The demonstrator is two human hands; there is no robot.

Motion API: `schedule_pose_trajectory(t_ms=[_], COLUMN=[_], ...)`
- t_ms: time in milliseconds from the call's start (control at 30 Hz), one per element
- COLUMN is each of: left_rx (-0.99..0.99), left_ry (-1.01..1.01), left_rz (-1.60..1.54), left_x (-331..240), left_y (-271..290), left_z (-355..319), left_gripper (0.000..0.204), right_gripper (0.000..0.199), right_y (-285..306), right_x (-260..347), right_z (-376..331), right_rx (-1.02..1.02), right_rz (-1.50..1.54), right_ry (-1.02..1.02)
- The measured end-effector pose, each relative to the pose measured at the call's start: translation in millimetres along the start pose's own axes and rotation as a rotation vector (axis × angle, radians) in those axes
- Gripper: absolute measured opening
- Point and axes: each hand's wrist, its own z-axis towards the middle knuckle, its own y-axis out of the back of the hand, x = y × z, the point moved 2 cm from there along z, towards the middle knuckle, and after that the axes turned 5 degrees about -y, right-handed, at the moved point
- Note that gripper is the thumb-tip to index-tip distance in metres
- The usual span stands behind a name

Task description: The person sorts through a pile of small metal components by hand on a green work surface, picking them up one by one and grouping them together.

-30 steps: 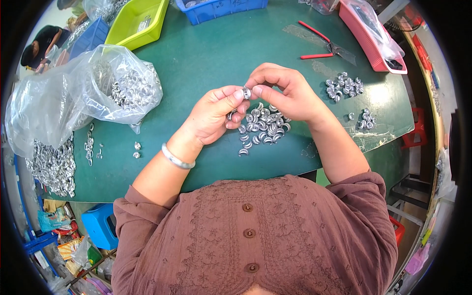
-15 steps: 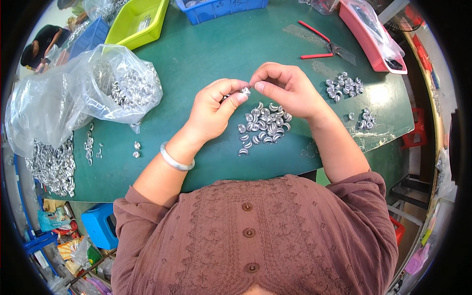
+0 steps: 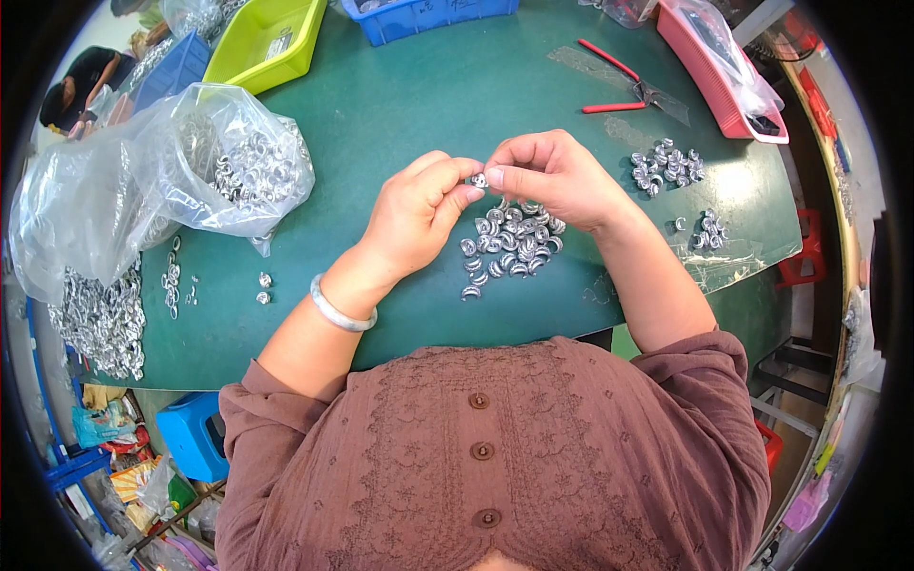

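Observation:
Between my two hands, above the green table (image 3: pixel 409 100), is a small silver metal piece (image 3: pixel 478 180). Thumb and fingers of my left hand (image 3: pixel 419 205) pinch it from the left. The fingertips of my right hand (image 3: pixel 552 181) close on its other side, so part of the piece is hidden. Just below my hands lies a pile of curved, ridged silver pieces (image 3: pixel 511 243). Two smaller pile groups of similar metal parts (image 3: pixel 666 167) and crescent pieces (image 3: pixel 709 231) rest to the right of my right forearm.
On the left stand an open plastic bag of metal rings (image 3: pixel 252 171) and a heap of silver links (image 3: pixel 103 324). Farther back are a lime-green tray (image 3: pixel 303 57), a blue bin (image 3: pixel 428 27), red-handled pliers (image 3: pixel 643 93) and a pink basket (image 3: pixel 714 90). A blue stool (image 3: pixel 195 438) stands below the table edge.
My right hand has turned slightly and come down a little, its fingertips now meeting the small silver piece. My left fingers have shifted around it. The piles look the same.

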Motion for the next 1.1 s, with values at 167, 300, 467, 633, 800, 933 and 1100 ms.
schedule_pose_trajectory(t_ms=[167, 300, 467, 633, 800, 933, 1100], left_rx=[-0.016, -0.015, -0.071, -0.092, -0.108, -0.101, -0.131], left_ry=[0.011, 0.035, 0.047, 0.117, 0.153, 0.156, 0.161], left_rz=[-0.024, -0.047, -0.075, -0.101, -0.196, -0.163, -0.251], left_x=[-1.5, -2.0, 0.5, -1.1, -1.4, -4.4, -4.7], left_y=[0.0, 0.2, -1.8, -3.2, -5.3, -6.6, -9.5], left_z=[1.1, 0.8, -0.6, -2.2, -3.9, -5.0, -6.3], left_gripper=[0.016, 0.015, 0.013, 0.016, 0.017, 0.017, 0.017], right_gripper=[0.015, 0.015, 0.015, 0.016, 0.017, 0.015, 0.014], right_y=[-0.3, -0.6, -1.6, 3.4, 4.7, 6.1, 6.5], right_x=[-1.1, 0.1, 5.8, 2.8, 2.9, 5.8, 5.3], right_z=[0.6, 0.0, -1.5, -0.2, -0.5, -1.9, -2.6], right_rx=[0.01, 0.021, -0.033, 0.031, 0.06, 0.09, 0.098], right_rz=[0.058, 0.083, 0.077, 0.094, 0.068, 0.028, 0.04], right_ry=[-0.02, -0.039, -0.069, -0.039, 0.0, -0.009, -0.003])
